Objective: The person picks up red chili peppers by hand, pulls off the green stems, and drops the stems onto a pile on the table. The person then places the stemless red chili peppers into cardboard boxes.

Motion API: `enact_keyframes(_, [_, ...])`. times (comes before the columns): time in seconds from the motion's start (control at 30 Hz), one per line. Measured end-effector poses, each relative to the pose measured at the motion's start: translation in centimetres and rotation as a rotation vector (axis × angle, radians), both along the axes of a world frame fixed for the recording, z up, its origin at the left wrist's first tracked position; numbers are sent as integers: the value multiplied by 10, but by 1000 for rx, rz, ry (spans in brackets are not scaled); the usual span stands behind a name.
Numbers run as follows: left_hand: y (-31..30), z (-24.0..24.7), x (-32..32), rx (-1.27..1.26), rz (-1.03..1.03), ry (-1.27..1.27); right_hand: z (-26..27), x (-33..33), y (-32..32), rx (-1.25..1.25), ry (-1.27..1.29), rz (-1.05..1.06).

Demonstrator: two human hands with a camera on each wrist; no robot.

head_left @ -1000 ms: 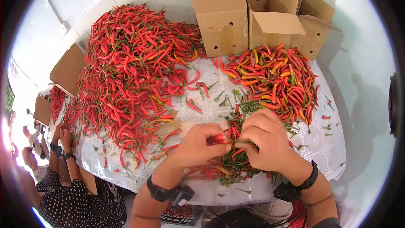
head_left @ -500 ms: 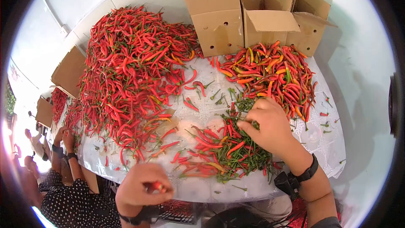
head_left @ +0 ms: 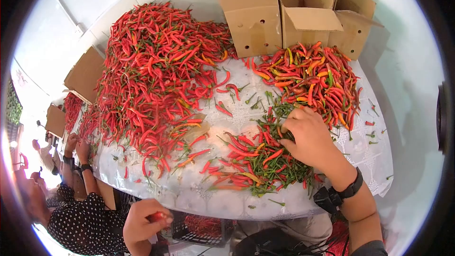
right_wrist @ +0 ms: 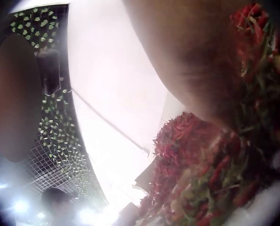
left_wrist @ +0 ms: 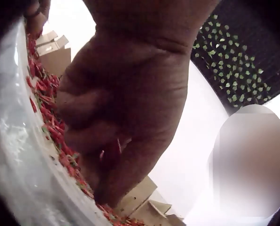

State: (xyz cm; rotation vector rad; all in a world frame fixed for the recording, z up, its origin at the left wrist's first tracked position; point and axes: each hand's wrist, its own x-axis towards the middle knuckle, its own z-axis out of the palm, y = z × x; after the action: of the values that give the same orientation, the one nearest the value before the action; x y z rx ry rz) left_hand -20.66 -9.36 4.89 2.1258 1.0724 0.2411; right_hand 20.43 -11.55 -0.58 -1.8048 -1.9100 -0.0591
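Observation:
My left hand [head_left: 146,223], low in front of the table's near edge, has its fingers curled round red chilli peppers [head_left: 155,216]. In the left wrist view, red chilli [left_wrist: 112,153] shows between the fingers of that hand. My right hand [head_left: 310,137] reaches over a heap of green stems [head_left: 284,173] mixed with red chillies, its bent fingers and thumb down at the stems. I cannot tell whether it pinches anything. Left of the stems lie loose red chillies [head_left: 241,147]. Behind the right hand is a pile of red, orange and yellow stemless chillies [head_left: 317,78].
A large heap of red chillies [head_left: 156,66] covers the table's left side. Open cardboard boxes [head_left: 253,31] stand at the back. Beneath the near edge is a black crate [head_left: 201,238] with red chillies. Another person in a dotted top [head_left: 87,218] works at the left.
My hands were together over the stems; the left has moved left and down past the table's edge with red chillies in it. The right stays over the stem heap.

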Motion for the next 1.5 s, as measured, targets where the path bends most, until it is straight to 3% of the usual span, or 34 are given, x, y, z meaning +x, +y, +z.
enact_keyframes(0.1, [16, 13, 44, 27, -36, -187, -2, 1, 2, 5, 32, 39])
enact_keyframes(0.27, [42, 12, 125, -366, 56, -569, 0, 2, 8, 109, 256, 91])
enact_keyframes(0.37, [65, 2, 169, -270, -5, -643, 2, -1, 7, 96, 472, 155])
enact_keyframes(0.5, [86, -22, 207, -159, -14, -611, 4, -2, 7, 123, 500, 206])
enact_keyframes(0.6, [93, -40, 213, 93, -255, -593, 7, -3, 8, 120, 559, 240])
enact_keyframes(0.73, [84, -50, 211, 73, -228, -524, -1, -10, 9, 128, 602, 243])
enact_keyframes(0.9, [84, -52, 210, -69, -246, -536, 1, -14, 9, 145, 543, 292])
enact_keyframes(1.13, [84, -46, 205, -519, -459, -715, 7, -6, 5, -228, 961, 599])
enact_keyframes(1.3, [84, -49, 207, -570, -586, -733, -1, -5, 5, -411, 1216, 754])
enact_keyframes(1.4, [87, -52, 208, -556, -514, -703, 8, -7, 3, -278, 975, 605])
enact_keyframes(1.5, [89, -55, 211, -496, -332, -615, 9, -12, 6, 161, 392, 311])
